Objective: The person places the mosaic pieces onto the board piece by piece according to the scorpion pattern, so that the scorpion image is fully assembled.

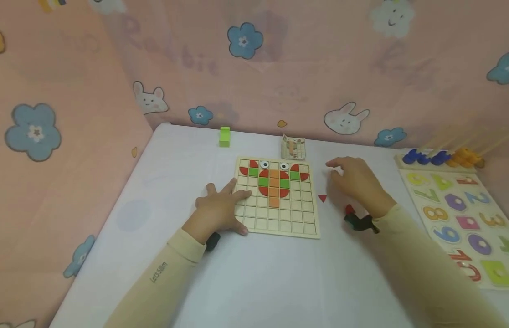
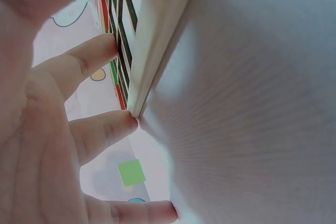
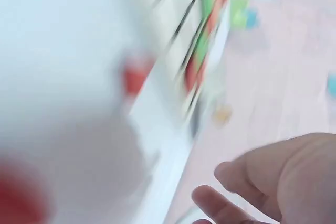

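A wooden grid board (image 1: 293,223) lies on the white table, bearing a pattern of red, green and orange pieces and two round eye pieces (image 1: 284,166). My left hand (image 1: 217,207) rests at the board's left side with fingers spread, a fingertip and the thumb over its edge. In the left wrist view, fingertips (image 2: 128,119) touch the board's rim. My right hand (image 1: 357,180) hovers right of the board, fingers loosely bent, nothing seen between them. A small red triangle (image 1: 322,198) lies between it and the board. Another red piece (image 1: 350,209) shows below the right wrist, partly hidden.
Behind the board stands a small picture card (image 1: 293,148). A green block (image 1: 224,136) is at the back left. On the right lies a number-and-shape puzzle board (image 1: 439,205) with pegs holding blue and orange pieces (image 1: 463,157). A patterned pink cloth (image 1: 254,82) backs the table.
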Demonstrator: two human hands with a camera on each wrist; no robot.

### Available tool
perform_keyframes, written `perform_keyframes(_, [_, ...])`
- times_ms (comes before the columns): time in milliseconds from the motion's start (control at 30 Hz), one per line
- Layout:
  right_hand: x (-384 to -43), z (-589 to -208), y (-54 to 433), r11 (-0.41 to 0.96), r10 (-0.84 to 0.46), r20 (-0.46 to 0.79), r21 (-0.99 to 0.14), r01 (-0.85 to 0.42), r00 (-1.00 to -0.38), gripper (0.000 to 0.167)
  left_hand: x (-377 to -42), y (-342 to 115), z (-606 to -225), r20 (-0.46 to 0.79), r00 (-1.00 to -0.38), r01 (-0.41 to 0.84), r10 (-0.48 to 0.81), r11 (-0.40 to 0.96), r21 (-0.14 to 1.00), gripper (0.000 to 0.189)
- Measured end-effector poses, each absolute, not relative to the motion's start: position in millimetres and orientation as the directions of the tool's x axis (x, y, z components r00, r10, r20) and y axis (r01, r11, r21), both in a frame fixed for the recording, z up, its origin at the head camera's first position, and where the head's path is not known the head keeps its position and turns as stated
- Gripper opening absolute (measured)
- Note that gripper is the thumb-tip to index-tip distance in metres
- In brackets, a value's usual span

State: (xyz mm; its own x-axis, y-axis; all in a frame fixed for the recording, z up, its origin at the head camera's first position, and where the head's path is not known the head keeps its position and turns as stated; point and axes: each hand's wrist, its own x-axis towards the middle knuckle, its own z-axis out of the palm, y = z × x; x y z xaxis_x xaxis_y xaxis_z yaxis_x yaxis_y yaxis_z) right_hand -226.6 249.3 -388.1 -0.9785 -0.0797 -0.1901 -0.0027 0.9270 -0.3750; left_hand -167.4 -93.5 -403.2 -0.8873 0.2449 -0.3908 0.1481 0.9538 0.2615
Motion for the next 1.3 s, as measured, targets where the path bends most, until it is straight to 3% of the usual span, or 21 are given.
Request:
perform_keyframes(200, [-217,-399,309,0.941,-0.070,-0.273,-0.337,0.028,-0.959,0.048,-167,-93,-403,-0.390,-0.886,0.150,0.252,0.950,0.272,0.108])
perform_keyframes(567, [-219,-417,331,0.952,-0.127,-0.200,-0.300,-0.063,-0.971,0.035,-167,-92,-404,-0.375,-0.888,0.154,0.265,0.941,0.300,0.106])
perform_keyframes(833, [-220,-409,318,0.941,-0.318,-0.124,-0.162,-0.297,-0.940,0.026,-166,-93,-403,-0.380,-0.888,0.145,0.258,0.943,0.299,0.107])
perform_keyframes(1000, [-212,-397,269,0.916,-0.371,-0.105,-0.208,-0.344,-0.923,0.027,-167,-93,-403,-0.377,-0.890,0.140,0.255,0.942,0.306,0.107])
perform_keyframes(1067, [-205,-397,245,0.872,-0.450,-0.077,-0.252,-0.419,-0.890,0.027,-167,-93,-403,-0.381,-0.890,0.137,0.253,0.943,0.305,0.107])
perform_keyframes(1200, [-185,-402,211,0.722,-0.657,-0.002,-0.289,-0.629,-0.754,0.024,-167,-93,-405,-0.380,-0.889,0.140,0.255,0.942,0.305,0.107])
perform_keyframes(1300, [-175,-407,198,0.647,-0.730,0.036,-0.284,-0.707,-0.683,0.023,-167,-94,-405,-0.376,-0.890,0.144,0.258,0.941,0.306,0.107])
